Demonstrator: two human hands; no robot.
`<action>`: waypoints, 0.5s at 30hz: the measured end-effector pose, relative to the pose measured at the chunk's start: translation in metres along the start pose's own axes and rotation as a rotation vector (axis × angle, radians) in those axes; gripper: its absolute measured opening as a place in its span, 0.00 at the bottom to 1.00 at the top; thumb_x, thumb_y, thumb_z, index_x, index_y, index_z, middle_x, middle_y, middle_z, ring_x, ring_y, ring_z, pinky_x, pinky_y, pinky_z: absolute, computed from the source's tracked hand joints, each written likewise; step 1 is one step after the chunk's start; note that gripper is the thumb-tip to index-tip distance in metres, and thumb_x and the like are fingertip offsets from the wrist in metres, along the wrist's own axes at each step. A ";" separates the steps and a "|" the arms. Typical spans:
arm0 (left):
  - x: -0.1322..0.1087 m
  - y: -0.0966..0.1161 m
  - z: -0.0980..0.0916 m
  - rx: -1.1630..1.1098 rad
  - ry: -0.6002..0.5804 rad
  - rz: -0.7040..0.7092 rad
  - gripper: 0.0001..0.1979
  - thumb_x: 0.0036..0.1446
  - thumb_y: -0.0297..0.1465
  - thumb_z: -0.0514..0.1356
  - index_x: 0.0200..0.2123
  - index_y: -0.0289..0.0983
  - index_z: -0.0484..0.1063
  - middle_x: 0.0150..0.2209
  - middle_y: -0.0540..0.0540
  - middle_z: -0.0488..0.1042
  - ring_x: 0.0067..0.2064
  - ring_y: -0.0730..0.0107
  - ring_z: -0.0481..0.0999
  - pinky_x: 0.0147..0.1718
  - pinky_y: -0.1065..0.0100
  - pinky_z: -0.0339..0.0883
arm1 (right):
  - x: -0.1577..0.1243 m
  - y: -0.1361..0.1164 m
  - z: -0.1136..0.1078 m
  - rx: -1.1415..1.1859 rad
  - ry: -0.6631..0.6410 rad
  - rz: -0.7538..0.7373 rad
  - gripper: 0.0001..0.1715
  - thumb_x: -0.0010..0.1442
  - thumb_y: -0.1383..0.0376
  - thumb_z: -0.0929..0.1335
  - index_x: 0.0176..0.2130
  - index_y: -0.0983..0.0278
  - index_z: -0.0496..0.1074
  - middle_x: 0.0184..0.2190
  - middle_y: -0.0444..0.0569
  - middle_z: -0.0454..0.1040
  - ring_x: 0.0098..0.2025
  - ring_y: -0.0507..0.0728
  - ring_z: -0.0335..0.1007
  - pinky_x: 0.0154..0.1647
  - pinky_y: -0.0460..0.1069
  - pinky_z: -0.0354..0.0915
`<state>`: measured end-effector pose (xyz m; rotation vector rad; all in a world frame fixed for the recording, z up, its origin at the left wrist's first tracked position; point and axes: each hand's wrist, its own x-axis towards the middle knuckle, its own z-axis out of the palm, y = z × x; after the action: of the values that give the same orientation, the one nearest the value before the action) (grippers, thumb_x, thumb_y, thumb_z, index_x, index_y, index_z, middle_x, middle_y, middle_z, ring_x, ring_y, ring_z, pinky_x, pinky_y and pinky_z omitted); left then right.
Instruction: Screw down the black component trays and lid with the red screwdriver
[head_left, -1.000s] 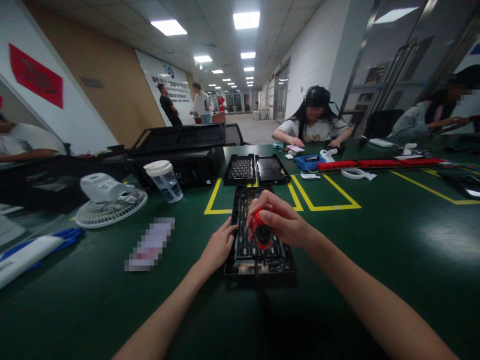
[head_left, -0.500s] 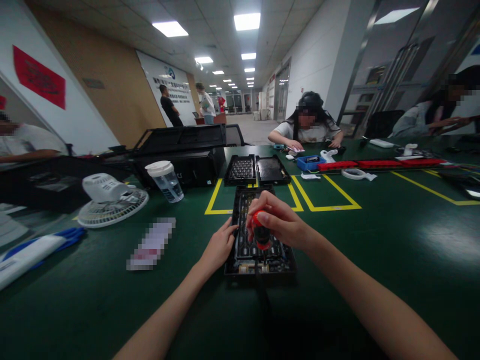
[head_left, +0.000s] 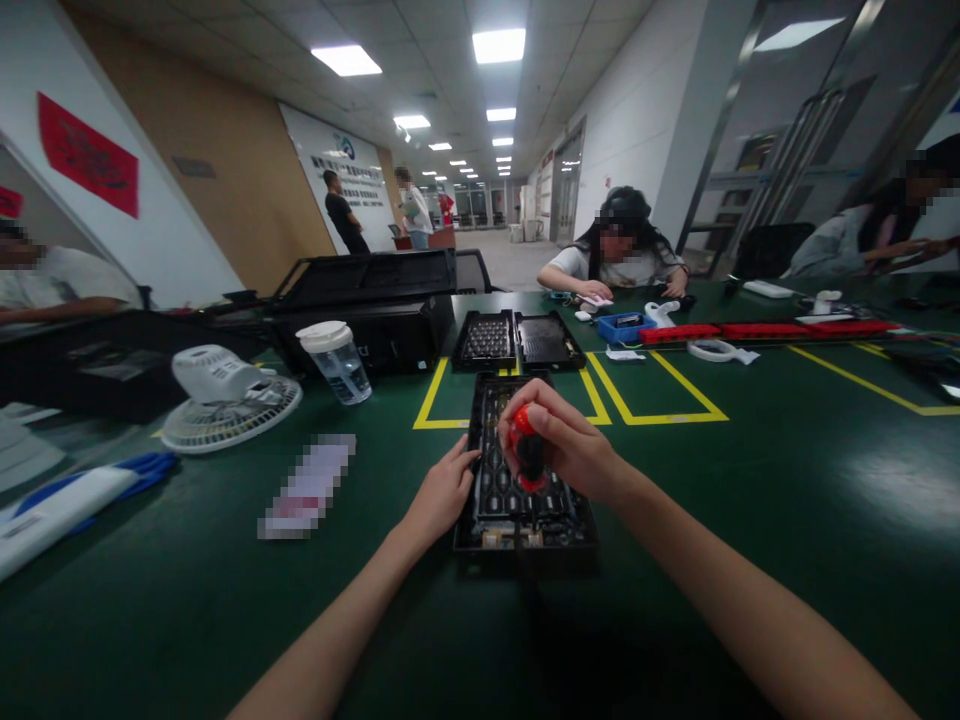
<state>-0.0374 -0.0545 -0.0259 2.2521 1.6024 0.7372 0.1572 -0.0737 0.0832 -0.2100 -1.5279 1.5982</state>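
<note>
A black open case with rows of dark round cells lies lengthwise on the green table in front of me. My right hand is closed round a red and black screwdriver handle, held over the middle of the case; its tip is hard to make out. Against the case's left edge rests my left hand, its fingertips on the rim. Whether those fingers grip the rim or only lie on it is unclear.
Behind the case lie two black trays and a blue bin. To the left are a lidded cup, a white fan and a blurred flat item. A person sits opposite.
The whole view has shifted slightly, so things appear a little further right. My right hand has turned the handle slightly; my left hand stays at the case's edge.
</note>
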 end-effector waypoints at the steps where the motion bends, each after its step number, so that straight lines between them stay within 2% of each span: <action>1: 0.000 -0.001 0.000 0.003 0.000 -0.004 0.19 0.57 0.26 0.45 0.48 0.37 0.68 0.60 0.47 0.56 0.59 0.64 0.59 0.59 0.61 0.50 | 0.000 0.000 0.000 0.008 0.027 -0.002 0.09 0.61 0.61 0.60 0.37 0.64 0.61 0.29 0.45 0.66 0.23 0.48 0.64 0.23 0.45 0.62; 5: 0.000 -0.003 0.001 0.020 -0.001 -0.020 0.19 0.58 0.27 0.45 0.49 0.36 0.68 0.61 0.46 0.56 0.59 0.65 0.60 0.59 0.63 0.50 | 0.002 -0.005 -0.002 0.073 0.139 -0.038 0.08 0.60 0.62 0.58 0.34 0.64 0.61 0.26 0.44 0.66 0.21 0.49 0.62 0.21 0.46 0.61; 9: 0.001 -0.004 0.000 0.037 -0.007 -0.025 0.19 0.57 0.27 0.45 0.49 0.35 0.68 0.60 0.44 0.56 0.58 0.64 0.61 0.58 0.63 0.52 | 0.004 -0.019 -0.008 0.173 0.309 -0.098 0.13 0.60 0.57 0.56 0.34 0.62 0.61 0.25 0.43 0.64 0.21 0.50 0.62 0.22 0.47 0.61; 12: 0.002 -0.002 -0.001 0.056 0.008 0.000 0.19 0.57 0.26 0.47 0.50 0.35 0.67 0.59 0.43 0.58 0.58 0.64 0.61 0.58 0.61 0.52 | 0.004 -0.031 -0.017 0.174 0.423 -0.162 0.13 0.57 0.55 0.58 0.32 0.62 0.61 0.24 0.41 0.63 0.20 0.49 0.61 0.20 0.46 0.60; 15: 0.003 0.004 -0.005 0.102 0.072 0.042 0.18 0.55 0.26 0.49 0.49 0.36 0.68 0.56 0.44 0.63 0.57 0.63 0.62 0.57 0.59 0.53 | 0.004 -0.039 -0.027 0.142 0.498 -0.217 0.11 0.54 0.56 0.61 0.31 0.61 0.61 0.22 0.40 0.62 0.19 0.48 0.60 0.19 0.45 0.58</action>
<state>-0.0357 -0.0536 -0.0192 2.3629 1.6656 0.7727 0.1905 -0.0576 0.1130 -0.3239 -1.0142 1.3482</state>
